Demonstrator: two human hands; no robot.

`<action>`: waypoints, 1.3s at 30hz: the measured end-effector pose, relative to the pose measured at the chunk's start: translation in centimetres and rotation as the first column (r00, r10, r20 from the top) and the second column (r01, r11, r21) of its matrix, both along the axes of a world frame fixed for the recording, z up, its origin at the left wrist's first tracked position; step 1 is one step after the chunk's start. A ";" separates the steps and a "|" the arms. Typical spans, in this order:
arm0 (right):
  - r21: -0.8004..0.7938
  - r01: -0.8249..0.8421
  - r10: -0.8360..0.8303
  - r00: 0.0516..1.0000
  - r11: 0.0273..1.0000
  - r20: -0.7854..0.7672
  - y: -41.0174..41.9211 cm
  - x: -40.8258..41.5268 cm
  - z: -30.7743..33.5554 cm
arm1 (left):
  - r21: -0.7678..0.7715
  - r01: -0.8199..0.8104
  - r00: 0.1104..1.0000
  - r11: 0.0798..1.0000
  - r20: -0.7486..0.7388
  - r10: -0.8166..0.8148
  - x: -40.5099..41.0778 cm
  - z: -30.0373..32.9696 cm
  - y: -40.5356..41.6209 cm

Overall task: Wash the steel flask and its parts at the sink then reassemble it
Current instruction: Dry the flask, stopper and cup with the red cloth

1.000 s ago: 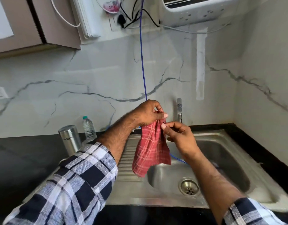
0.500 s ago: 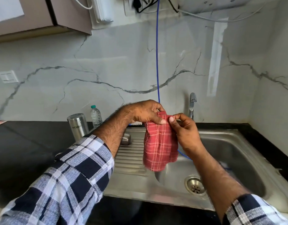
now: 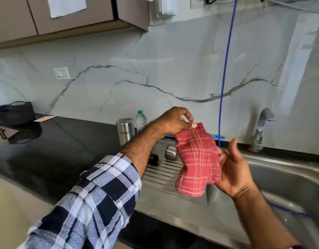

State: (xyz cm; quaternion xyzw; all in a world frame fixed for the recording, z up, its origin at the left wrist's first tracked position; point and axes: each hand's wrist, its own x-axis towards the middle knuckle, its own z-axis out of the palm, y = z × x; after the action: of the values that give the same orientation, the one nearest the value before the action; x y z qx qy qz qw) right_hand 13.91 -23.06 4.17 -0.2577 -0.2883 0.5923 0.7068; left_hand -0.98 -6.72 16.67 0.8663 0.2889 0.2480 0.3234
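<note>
Drying step: left hand point(image 3: 175, 123) pinches the red cloth point(image 3: 197, 159), right hand point(image 3: 234, 169) cups it loosely (flask point(image 3: 125, 131) waits); next, grab the flask.

L arm comes in from lower left, sleeve of plaid shirt pushed up to mid-forearm, forearm bare and angled up to the right. Left hand point(image 3: 175, 122) is back-up, wrist bent, thumb and forefinger pinching the top corner of the red cloth point(image 3: 197, 159); other fingers curl loosely above. R arm rises from lower right, forearm bare, wrist turned so palm faces left/up. Right hand point(image 3: 234, 169) is spread, thumb pointing up, palm against the cloth's right edge; its fingers are hidden behind the fabric, prob. supporting it from behind, can't tell if they curl. Hands are near each other, not touching.
</note>
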 end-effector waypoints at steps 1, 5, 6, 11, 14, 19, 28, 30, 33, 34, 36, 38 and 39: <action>-0.008 0.008 -0.008 0.998 1.000 -0.063 0.3 -0.4 0.0 | -0.044 0.023 0.999 0.999 0.029 -0.022 -0.4 -0.3 0.1; -0.069 0.068 -0.076 0.991 0.995 -0.111 2.5 -3.1 0.0 | 0.014 -0.069 0.997 0.998 0.044 0.068 -0.4 -2.6 1.1; -0.095 0.064 -0.077 0.987 0.993 -0.141 3.0 -3.8 0.1 | 0.078 -0.165 0.986 0.983 0.045 0.162 -0.1 -3.4 1.3; -0.157 0.106 -0.143 0.958 0.982 -0.248 6.2 -4.5 -0.7 | -0.083 -0.576 0.778 0.813 0.250 0.577 -3.2 -8.4 2.3; -0.121 0.036 -0.065 0.967 0.992 -0.248 7.3 -4.9 -1.1 | 0.020 -0.819 0.535 0.574 0.392 0.749 -6.5 -11.0 1.0; 0.033 0.045 -0.033 0.954 0.998 -0.298 9.2 -6.4 -1.7 | -0.127 -0.937 0.220 0.324 0.504 0.835 -10.2 -12.9 1.8; -0.041 0.088 -0.095 0.967 0.995 -0.238 10.2 -7.2 -2.5 | -0.232 -0.811 0.518 0.536 0.139 0.844 -12.4 -14.1 7.2; -0.046 0.084 -0.092 0.963 0.995 -0.254 10.0 -6.9 -2.7 | -0.243 -0.800 0.526 0.549 0.154 0.836 -12.5 -14.0 6.9; -0.077 0.074 -0.091 0.964 0.994 -0.248 9.8 -6.0 -3.0 | -0.204 -0.794 0.531 0.573 0.228 0.816 -12.6 -13.7 6.1; -0.092 0.068 -0.088 0.968 0.993 -0.237 9.7 -5.9 -2.8 | -0.181 -0.776 0.554 0.604 0.263 0.790 -12.6 -13.5 5.8; -0.100 0.076 -0.094 0.978 0.992 -0.185 9.2 -5.6 -2.2 | -0.120 -0.699 0.639 0.705 0.338 0.691 -12.2 -12.7 4.7; -0.081 0.111 -0.118 0.989 0.991 -0.085 8.7 -5.4 -0.8 | -0.088 -0.573 0.748 0.815 0.352 0.563 -11.1 -11.1 3.1; -0.054 0.149 -0.150 0.988 0.987 -0.025 8.5 -5.4 0.0 | -0.105 -0.486 0.795 0.868 0.361 0.488 -10.2 -10.2 2.2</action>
State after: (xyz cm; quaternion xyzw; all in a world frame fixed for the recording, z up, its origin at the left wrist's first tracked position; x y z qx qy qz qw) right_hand 8.50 -14.52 4.13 -0.2884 -0.2423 0.5487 0.7464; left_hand -11.16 -4.56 6.44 0.6978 0.4353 0.4828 0.3007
